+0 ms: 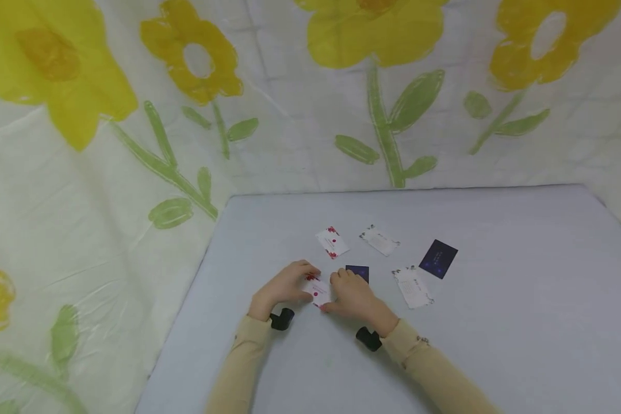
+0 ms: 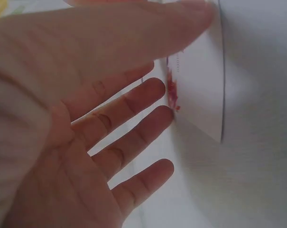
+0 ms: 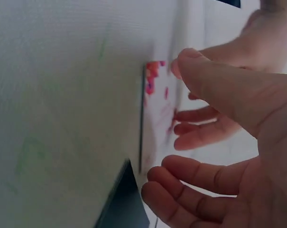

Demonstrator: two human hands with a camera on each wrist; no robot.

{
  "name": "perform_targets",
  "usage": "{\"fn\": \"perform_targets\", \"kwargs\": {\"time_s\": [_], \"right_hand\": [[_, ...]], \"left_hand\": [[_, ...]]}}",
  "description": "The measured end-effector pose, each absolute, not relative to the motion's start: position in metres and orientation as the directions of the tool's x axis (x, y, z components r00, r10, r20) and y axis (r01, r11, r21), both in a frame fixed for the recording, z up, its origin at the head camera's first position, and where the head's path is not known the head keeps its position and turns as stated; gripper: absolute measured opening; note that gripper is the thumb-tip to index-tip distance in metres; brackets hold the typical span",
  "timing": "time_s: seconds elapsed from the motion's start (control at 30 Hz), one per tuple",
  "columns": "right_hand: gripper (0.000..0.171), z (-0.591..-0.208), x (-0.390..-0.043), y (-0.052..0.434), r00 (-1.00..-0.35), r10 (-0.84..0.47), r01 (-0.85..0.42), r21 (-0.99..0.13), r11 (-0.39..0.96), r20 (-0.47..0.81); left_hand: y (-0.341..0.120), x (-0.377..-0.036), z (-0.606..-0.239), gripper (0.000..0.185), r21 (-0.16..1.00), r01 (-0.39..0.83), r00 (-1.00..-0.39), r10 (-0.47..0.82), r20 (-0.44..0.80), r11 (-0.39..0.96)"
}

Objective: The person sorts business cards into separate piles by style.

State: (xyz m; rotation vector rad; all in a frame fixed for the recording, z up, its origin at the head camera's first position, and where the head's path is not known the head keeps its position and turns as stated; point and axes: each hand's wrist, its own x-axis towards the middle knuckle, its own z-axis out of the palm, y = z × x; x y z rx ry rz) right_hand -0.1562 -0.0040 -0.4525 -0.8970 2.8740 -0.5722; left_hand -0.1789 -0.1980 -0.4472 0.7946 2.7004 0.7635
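Observation:
A small white card with red flowers [image 1: 318, 291] lies at the near middle of the grey table [image 1: 497, 345], held between both hands. My left hand [image 1: 305, 284] pinches its left edge; in the left wrist view the thumb [image 2: 181, 19] lies over the card [image 2: 200, 90] and the fingers [image 2: 148, 102] reach under it. My right hand [image 1: 333, 292] holds the right edge, its thumb [image 3: 190, 66] on the card [image 3: 157, 109] and its fingers [image 3: 181, 175] below. A dark card [image 1: 359, 271] lies just behind the right hand.
Other cards lie further back: a white one with red flowers [image 1: 332, 242], a white one with dark marks [image 1: 379, 240], another white one [image 1: 413, 286] and a dark blue one [image 1: 437, 259]. A yellow-flowered sheet [image 1: 134, 144] hangs behind and to the left.

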Motion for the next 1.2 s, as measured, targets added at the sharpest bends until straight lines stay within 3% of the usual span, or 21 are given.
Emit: {"fn": "perform_targets", "kwargs": {"time_s": [0.17, 0.47, 0.6, 0.8, 0.9, 1.03, 1.2], "right_hand": [[0.059, -0.454, -0.159, -0.014, -0.839, -0.544, -0.526, -0.257, 0.811, 0.001], [0.057, -0.454, -0.166, -0.021, -0.857, -0.512, -0.479, -0.275, 0.834, -0.062], [0.049, -0.455, -0.169, -0.02, -0.858, -0.511, -0.458, -0.362, 0.812, -0.061], [0.018, -0.451, -0.178, -0.014, -0.867, -0.496, -0.369, -0.612, 0.699, -0.044], [0.01, -0.449, -0.187, -0.012, -0.872, -0.487, -0.313, -0.719, 0.621, -0.041], [0.012, -0.447, -0.201, -0.011, -0.887, -0.461, -0.273, -0.773, 0.573, -0.028], [0.015, -0.451, -0.211, -0.016, -0.9, -0.433, -0.247, -0.759, 0.603, -0.052]], "left_hand": [[-0.195, -0.182, -0.445, 0.043, 0.521, 0.433, -0.828, 0.552, -0.092, 0.736], [-0.199, -0.184, -0.444, 0.04, 0.496, 0.44, -0.832, 0.548, -0.089, 0.748], [-0.202, -0.183, -0.446, 0.033, 0.496, 0.438, -0.853, 0.52, -0.032, 0.749], [-0.212, -0.179, -0.447, 0.017, 0.647, 0.412, -0.88, 0.463, 0.102, 0.641], [-0.218, -0.181, -0.447, 0.014, 0.687, 0.417, -0.89, 0.422, 0.174, 0.596], [-0.223, -0.186, -0.448, 0.015, 0.726, 0.394, -0.91, 0.347, 0.225, 0.563], [-0.223, -0.196, -0.461, 0.015, 0.743, 0.348, -0.934, 0.277, 0.224, 0.572]]}}
